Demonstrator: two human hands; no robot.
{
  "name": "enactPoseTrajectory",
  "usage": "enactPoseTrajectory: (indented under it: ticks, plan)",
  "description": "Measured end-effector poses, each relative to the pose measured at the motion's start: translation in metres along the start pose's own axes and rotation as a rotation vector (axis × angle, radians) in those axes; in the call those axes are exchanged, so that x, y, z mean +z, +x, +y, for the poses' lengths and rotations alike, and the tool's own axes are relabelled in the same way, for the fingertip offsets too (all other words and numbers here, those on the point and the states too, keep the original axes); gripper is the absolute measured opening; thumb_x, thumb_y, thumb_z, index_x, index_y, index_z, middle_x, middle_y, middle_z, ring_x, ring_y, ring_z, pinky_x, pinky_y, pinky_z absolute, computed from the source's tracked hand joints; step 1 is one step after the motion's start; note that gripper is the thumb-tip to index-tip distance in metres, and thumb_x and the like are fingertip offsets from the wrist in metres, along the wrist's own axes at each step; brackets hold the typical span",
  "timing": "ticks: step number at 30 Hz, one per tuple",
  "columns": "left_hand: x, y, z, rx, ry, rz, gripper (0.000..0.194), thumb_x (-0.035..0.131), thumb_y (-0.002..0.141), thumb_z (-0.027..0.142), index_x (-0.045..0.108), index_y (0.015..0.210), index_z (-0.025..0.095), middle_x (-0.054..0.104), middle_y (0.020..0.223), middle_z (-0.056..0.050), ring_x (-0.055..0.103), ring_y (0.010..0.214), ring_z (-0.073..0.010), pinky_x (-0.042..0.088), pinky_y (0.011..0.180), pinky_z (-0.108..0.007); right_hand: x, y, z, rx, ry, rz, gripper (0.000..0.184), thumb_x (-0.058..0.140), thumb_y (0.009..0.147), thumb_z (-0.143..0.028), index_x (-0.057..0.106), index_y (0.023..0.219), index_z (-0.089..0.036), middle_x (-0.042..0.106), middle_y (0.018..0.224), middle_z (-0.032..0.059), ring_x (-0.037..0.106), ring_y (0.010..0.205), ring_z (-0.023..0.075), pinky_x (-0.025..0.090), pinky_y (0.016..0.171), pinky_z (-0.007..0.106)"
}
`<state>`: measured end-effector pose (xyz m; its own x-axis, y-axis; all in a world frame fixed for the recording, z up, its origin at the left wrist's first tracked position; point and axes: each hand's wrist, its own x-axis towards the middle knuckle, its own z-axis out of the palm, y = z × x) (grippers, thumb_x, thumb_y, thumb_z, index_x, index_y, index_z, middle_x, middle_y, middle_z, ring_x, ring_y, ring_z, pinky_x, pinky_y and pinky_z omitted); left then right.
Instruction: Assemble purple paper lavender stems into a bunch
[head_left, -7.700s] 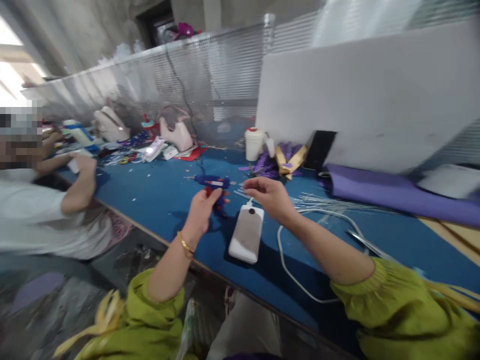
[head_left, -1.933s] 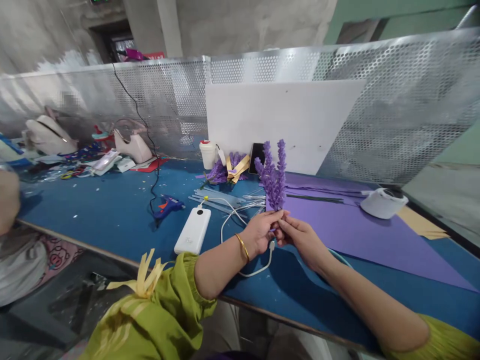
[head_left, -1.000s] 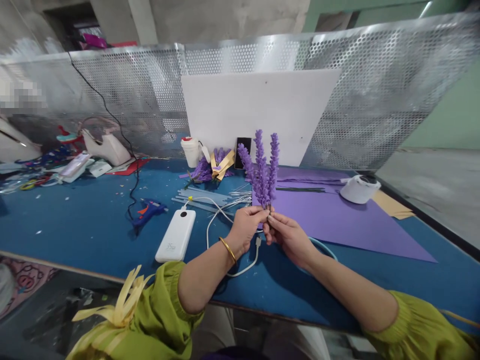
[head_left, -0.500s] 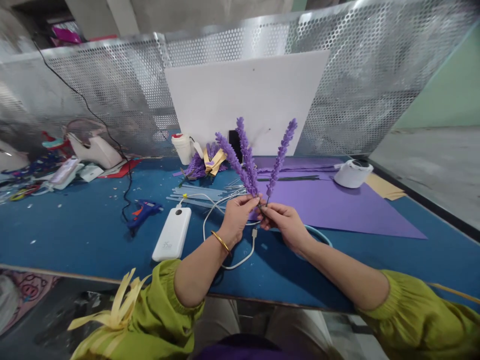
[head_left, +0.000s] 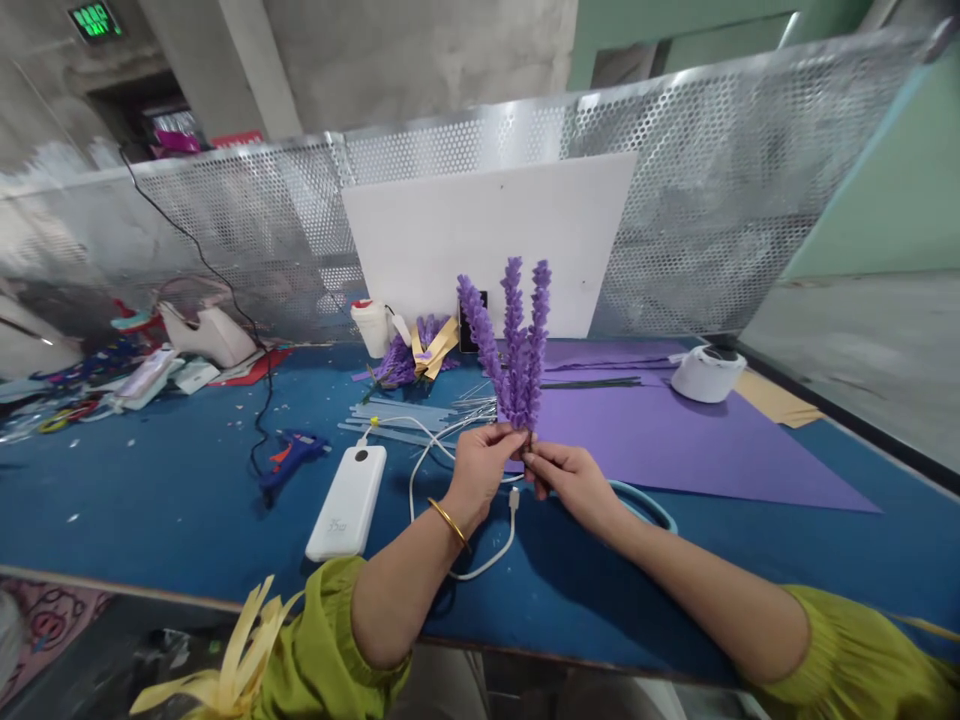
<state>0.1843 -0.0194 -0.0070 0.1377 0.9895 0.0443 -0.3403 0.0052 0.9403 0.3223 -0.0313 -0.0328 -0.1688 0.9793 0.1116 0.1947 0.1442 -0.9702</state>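
Note:
Three purple artificial lavender stems (head_left: 513, 345) stand upright side by side above my hands, their flower heads close together at the base and the left one leaning outward. My left hand (head_left: 484, 465) pinches the stems just below the flowers between thumb and fingers. Right beside it, my right hand (head_left: 574, 480) is closed on the lower part of the same stems. The stem ends are mostly hidden by my fingers. Behind the hands lies a large purple sheet (head_left: 645, 440) on the blue table (head_left: 202, 520).
Left of my hands are a white power bank (head_left: 347, 505) with a looped white cable (head_left: 487, 572) and a blue glue gun (head_left: 292, 462). Behind lie clear glue sticks (head_left: 401, 415) and a lavender bunch (head_left: 401, 362). A white roll (head_left: 707, 375) sits right; a white board (head_left: 495, 230) leans behind.
The right-hand lavender stem, earlier apart and tilted to the right, has moved left against the other two. Both hands have come closer together, and the view has tipped up slightly.

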Motion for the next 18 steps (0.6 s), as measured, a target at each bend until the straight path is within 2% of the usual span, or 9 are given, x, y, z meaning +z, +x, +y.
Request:
enactPoseTrajectory:
  ticks: [6,9,14,18]
  plan:
    - [0.0003,0.0014,-0.0041,-0.019,-0.004,-0.005,0.026,0.084,0.059,0.036,0.073,0.063,0.013,0.068,0.064,-0.004,0.057,0.062,-0.0130,0.047,0.064,-0.026,-0.0002,-0.0003,0.0024,-0.027,-0.051,0.009,0.037,0.058,0.083,-0.047,0.053,0.059,-0.021,0.050,0.049,-0.0036,0.047,0.045,0.0117,0.035,0.049,0.026]
    - [-0.0008,0.0014,-0.0053,-0.023,0.000,-0.012,0.029,0.087,0.056,0.036,0.074,0.066,0.012,0.067,0.064,-0.003,0.054,0.059,-0.0109,0.045,0.061,-0.024,0.0002,-0.0013,-0.0001,-0.036,-0.050,-0.015,0.035,0.058,0.083,-0.045,0.053,0.058,-0.021,0.050,0.048,-0.0036,0.047,0.045,0.0116,0.035,0.050,0.026]
    - [-0.0023,0.0002,-0.0040,-0.064,0.028,-0.091,0.037,0.085,0.061,0.044,0.074,0.069,0.010,0.060,0.054,-0.002,0.052,0.050,-0.0105,0.041,0.053,-0.024,0.0008,-0.0010,0.0009,-0.030,-0.002,-0.063,0.029,0.059,0.081,-0.046,0.056,0.065,-0.021,0.049,0.051,-0.0047,0.047,0.046,0.0112,0.040,0.050,0.025]
    - [-0.0027,0.0000,-0.0045,-0.042,0.042,-0.074,0.036,0.083,0.062,0.044,0.073,0.067,0.010,0.057,0.051,0.000,0.050,0.050,-0.0089,0.039,0.055,-0.024,0.0034,0.0001,0.0047,-0.007,0.038,-0.079,0.030,0.059,0.079,-0.048,0.057,0.068,-0.020,0.048,0.052,-0.0052,0.046,0.045,0.0110,0.043,0.049,0.026]
